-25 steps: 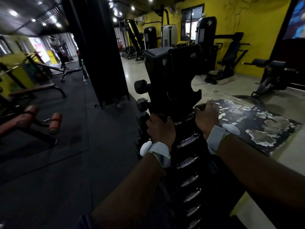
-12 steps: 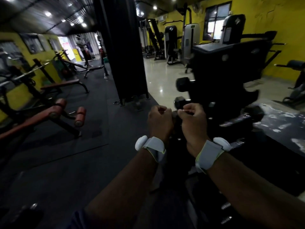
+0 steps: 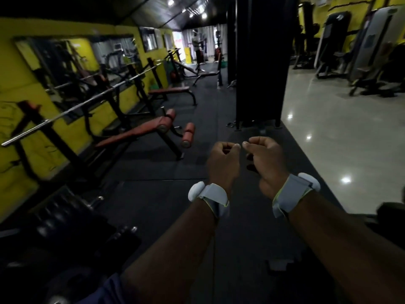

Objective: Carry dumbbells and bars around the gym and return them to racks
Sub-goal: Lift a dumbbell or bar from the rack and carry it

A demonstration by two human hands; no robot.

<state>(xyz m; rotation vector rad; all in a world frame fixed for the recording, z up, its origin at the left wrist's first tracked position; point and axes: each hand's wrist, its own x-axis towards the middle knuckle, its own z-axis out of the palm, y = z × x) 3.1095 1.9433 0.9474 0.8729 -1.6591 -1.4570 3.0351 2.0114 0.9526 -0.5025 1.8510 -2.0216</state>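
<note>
Bar [image 3: 72,109] is resting on its rack [image 3: 50,137]. Left hand [image 3: 223,163] and right hand [image 3: 266,163] are hovering side by side, curled, holding nothing.

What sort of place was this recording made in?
A gym, in its free-weights area: a barbell rests on black stands by the yellow wall, red-padded benches stand beside it, and weight machines line the tiled floor at right.
</note>
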